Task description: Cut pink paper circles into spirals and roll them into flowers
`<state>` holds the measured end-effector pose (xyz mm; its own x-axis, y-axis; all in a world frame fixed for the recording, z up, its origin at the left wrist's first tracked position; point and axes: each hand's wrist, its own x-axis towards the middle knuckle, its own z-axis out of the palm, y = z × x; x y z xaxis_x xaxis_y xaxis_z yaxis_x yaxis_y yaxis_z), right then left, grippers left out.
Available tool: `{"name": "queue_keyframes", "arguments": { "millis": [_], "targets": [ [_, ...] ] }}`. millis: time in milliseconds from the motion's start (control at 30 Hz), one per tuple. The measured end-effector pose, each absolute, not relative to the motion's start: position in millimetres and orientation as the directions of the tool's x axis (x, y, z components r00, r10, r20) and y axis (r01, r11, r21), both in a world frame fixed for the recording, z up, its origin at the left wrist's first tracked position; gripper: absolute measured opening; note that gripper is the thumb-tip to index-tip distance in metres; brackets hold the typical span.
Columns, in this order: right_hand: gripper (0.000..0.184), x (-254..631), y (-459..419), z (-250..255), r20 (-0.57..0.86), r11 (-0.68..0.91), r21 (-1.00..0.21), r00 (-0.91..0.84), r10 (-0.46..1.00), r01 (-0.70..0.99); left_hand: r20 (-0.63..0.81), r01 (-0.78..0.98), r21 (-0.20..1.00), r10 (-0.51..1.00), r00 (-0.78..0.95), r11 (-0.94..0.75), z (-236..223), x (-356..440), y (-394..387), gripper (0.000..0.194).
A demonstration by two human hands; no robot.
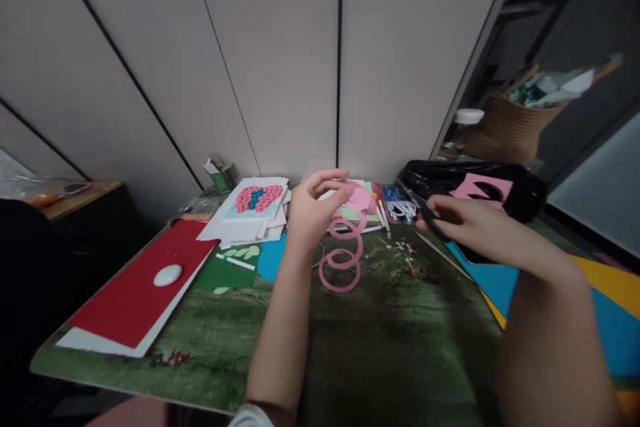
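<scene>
Left hand [314, 210] raised above the worktop [400, 340], its thumb and fingertips nearly together, appears to pinch a pink paper spiral [359, 248] by the broad piece at its upper end; the fingers partly cover the exact grip. Right hand [465, 220], at about 3 o'clock from the left one, is curled around a dark tool [434, 221] (perhaps scissors, though blur and the fingers leave me unable to tell).

Below the left hand, towards 5 o'clock, the spiral hangs in thin linked loops. I cannot tell whether the lowest ring touches the worktop. Further off at 2 o'clock a pink sheet with a round cut-out [470, 183] lies on a black bag [417, 177], and a blue sheet [493, 280] lies under the right forearm.

As for handling, the spiral should weigh next to nothing. It looks like plain coloured paper, limp and springy along the coils, dry rather than slippery, and most easily torn or creased where the band is narrowest. The broad piece, at about 12 o'clock on the spiral, is the sounder place to take hold, with a light pinch; a tug on a lower ring could stretch or rip it.
</scene>
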<state>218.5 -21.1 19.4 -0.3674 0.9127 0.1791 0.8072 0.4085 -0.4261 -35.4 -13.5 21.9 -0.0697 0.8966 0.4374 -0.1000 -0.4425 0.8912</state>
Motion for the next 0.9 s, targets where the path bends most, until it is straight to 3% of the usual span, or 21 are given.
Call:
{"name": "queue_keyframes", "arguments": {
  "millis": [133, 300, 367, 467, 700, 900],
  "targets": [
    [0.025, 224.0, -13.6, -21.4, -0.005, 0.384, -0.347, -0.411, 0.912, 0.856, 0.436, -0.055, 0.899, 0.899, 0.049, -0.434, 10.7, -28.6, -10.4, 0.023],
    [0.021, 242.1, -21.9, -85.9, -0.030, 0.287, -0.366, -0.320, 0.947, 0.885, 0.390, 0.009, 0.920, 0.916, 0.094, -0.392, -23.5, -15.8, -19.2, 0.019],
    [0.020, 245.3, -25.7, -106.7, -0.004, 0.247, -0.380, -0.269, 0.963, 0.891, 0.339, -0.080, 0.939, 0.940, 0.042, -0.335, -44.4, -12.8, -25.7, 0.018],
    [0.021, 243.4, -28.6, -128.4, 0.033, 0.199, -0.395, -0.203, 0.979, 0.897, 0.149, -0.358, 0.921, 0.988, -0.043, -0.154, -78.7, -11.2, -33.7, 0.021],
    [0.029, 253.6, -29.4, -129.3, 0.093, 0.135, -0.411, -0.105, 0.990, 0.902, -0.030, -0.512, 0.859, 1.000, 0.008, 0.030, -129.3, -10.9, -40.5, 0.026],
    [0.038, 300.9, -23.0, -128.9, 0.092, -0.138, -0.324, 0.176, 0.980, 0.936, -0.115, -0.553, 0.825, 0.993, 0.033, 0.114, -141.2, -11.7, -34.0, 0.030]
  ]
}}
